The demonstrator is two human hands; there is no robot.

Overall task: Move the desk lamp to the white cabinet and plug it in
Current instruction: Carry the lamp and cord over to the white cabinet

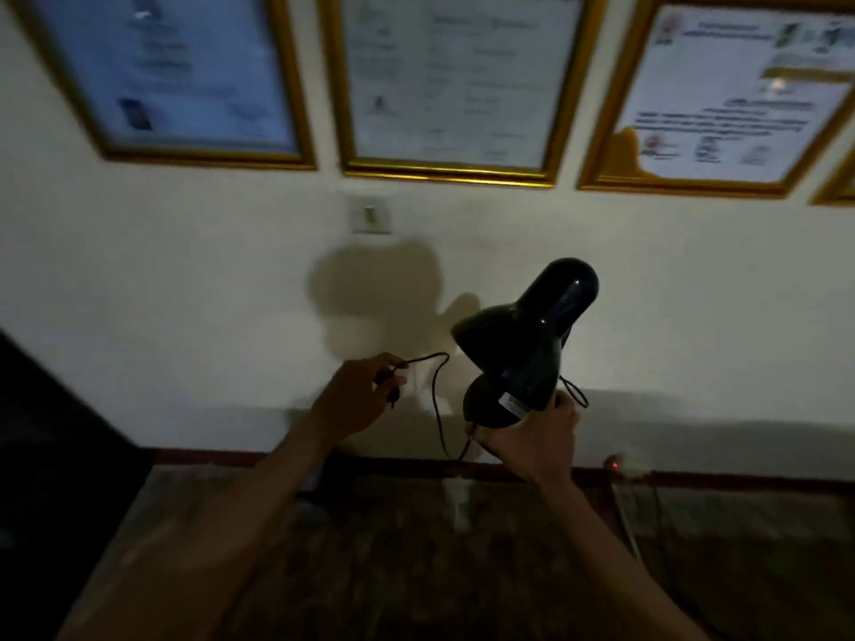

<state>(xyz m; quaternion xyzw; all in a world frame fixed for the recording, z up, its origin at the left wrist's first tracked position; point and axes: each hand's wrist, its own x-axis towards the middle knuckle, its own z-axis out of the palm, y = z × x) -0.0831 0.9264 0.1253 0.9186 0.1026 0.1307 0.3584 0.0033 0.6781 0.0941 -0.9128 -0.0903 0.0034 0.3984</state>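
A black desk lamp (532,344) is held in the air in front of a pale wall, its shade tilted up to the right. My right hand (532,441) grips it from below at the round base. The lamp's black cord (437,400) loops down from the base and up to my left hand (356,400), whose fingers pinch the plug end (393,390). A wall switch or socket plate (370,216) sits on the wall above and left of the lamp. No white cabinet is visible.
Three gold-framed certificates (449,85) hang along the wall above. A dark wooden surface (416,548) lies below my arms. A small red light (614,464) and cables sit at its back right. Something dark fills the left edge (55,455).
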